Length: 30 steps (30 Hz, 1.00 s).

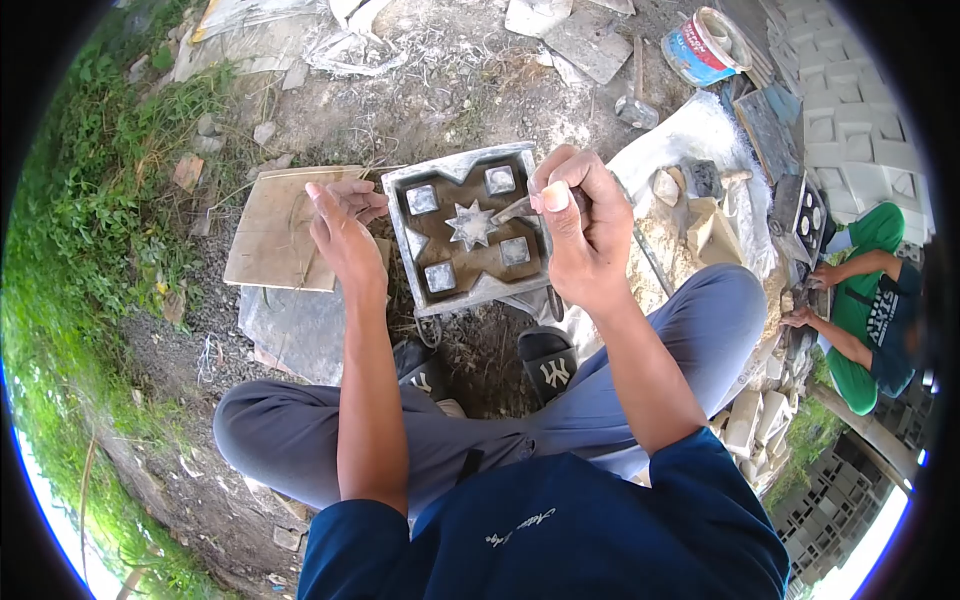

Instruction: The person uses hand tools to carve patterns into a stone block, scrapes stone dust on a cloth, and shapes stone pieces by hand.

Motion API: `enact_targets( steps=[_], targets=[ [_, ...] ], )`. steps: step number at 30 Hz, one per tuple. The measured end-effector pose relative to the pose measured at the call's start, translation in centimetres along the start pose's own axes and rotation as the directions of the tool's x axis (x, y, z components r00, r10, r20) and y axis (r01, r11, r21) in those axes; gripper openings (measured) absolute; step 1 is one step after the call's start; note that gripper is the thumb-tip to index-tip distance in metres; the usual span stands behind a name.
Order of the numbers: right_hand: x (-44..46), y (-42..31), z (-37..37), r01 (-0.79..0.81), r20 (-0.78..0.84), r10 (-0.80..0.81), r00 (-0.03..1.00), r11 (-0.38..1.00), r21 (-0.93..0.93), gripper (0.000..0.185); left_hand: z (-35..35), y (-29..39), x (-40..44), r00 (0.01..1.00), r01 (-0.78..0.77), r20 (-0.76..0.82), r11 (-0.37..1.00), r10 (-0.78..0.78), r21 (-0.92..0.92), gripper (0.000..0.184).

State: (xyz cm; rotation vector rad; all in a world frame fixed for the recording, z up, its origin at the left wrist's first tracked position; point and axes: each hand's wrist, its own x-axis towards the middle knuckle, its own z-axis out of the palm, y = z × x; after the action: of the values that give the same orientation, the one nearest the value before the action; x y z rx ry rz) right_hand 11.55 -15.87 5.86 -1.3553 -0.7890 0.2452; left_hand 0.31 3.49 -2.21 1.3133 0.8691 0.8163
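Note:
A square metal mould (405, 275) with a star-shaped piece (472, 226) in its middle and square blocks near its corners lies between my hands. My right hand (590, 225) is closed round a thin tool (513, 210), whose far end points into the mould beside the star. My left hand (345, 225) is open at the mould's left side, fingers apart and holding nothing. Under and beside it lies a wooden board (278, 230). Wire loops hang at the mould's near edge, above two dark sandals (548, 365).
A paint bucket (705, 47) stands at the upper right. White sacking (665, 140) bears stones and pale powder. At the far right a co-worker in green (868, 305) reaches to another mould (800, 225). Blocks (745, 420) lie by my right knee; grass grows at left.

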Motion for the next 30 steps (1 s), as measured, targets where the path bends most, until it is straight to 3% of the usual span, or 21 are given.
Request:
enact_targets(
  steps=[4,7,8,10,11,14,19,22,24,27,28,30],
  targets=[
    [0.1,3.7,-0.1,-0.073,0.075,0.071,0.995,0.997,0.021,0.031,0.1,0.1,0.0,1.0,0.005,0.001,1.0,-0.005,-0.017,0.065],
    [1.3,4.8,-0.7,-0.316,0.131,0.313,0.941,0.949,0.004,0.044,0.5,0.1,0.0,1.0,0.018,-0.019,0.998,-0.019,-0.062,0.067],
    [1.2,4.2,-0.9,-0.312,0.131,0.309,0.942,0.95,0.005,0.044,0.4,0.0,0.0,1.0,0.014,-0.019,0.998,-0.015,-0.063,0.067],
    [0.7,2.6,-0.8,-0.156,0.077,0.144,0.987,0.972,0.176,0.047,0.4,0.1,0.0,0.999,0.027,-0.018,0.998,-0.028,-0.062,0.067],
    [0.6,2.0,-0.4,-0.087,0.066,0.077,0.995,0.981,0.175,0.048,0.2,0.0,0.0,0.999,0.038,-0.023,0.998,-0.04,-0.056,0.067],
    [0.9,5.5,-0.6,-0.232,-0.004,0.233,0.973,0.971,0.06,0.046,-0.1,0.0,-0.2,1.0,0.0,-0.01,1.0,0.0,-0.024,0.065],
    [0.4,2.5,-0.2,-0.047,-0.039,0.056,0.998,0.977,0.206,0.047,0.0,0.1,0.2,1.0,0.022,-0.015,1.0,-0.022,-0.008,0.065],
    [0.2,5.3,0.1,-0.179,-0.104,0.185,0.977,0.982,0.067,0.049,-0.1,0.2,-0.3,1.0,0.009,-0.012,0.999,-0.01,-0.038,0.065],
    [0.7,5.4,-0.7,-0.181,-0.101,0.184,0.978,0.983,0.037,0.046,0.4,0.3,-0.2,1.0,0.025,-0.008,0.999,-0.025,-0.043,0.067],
    [0.5,2.7,-0.1,-0.033,-0.077,0.05,0.996,0.976,0.217,0.045,0.1,0.0,0.1,1.0,0.018,0.003,1.0,-0.018,-0.017,0.065],
    [-0.1,3.1,-0.1,-0.055,-0.074,0.073,0.995,0.974,0.221,0.045,-0.3,-0.2,-0.4,0.999,0.038,-0.003,0.999,-0.038,-0.006,0.065],
    [0.3,4.8,-0.4,-0.193,-0.073,0.193,0.978,0.981,0.006,0.045,0.0,0.1,-0.2,1.0,0.019,-0.009,1.0,-0.019,-0.019,0.066]
  ],
)
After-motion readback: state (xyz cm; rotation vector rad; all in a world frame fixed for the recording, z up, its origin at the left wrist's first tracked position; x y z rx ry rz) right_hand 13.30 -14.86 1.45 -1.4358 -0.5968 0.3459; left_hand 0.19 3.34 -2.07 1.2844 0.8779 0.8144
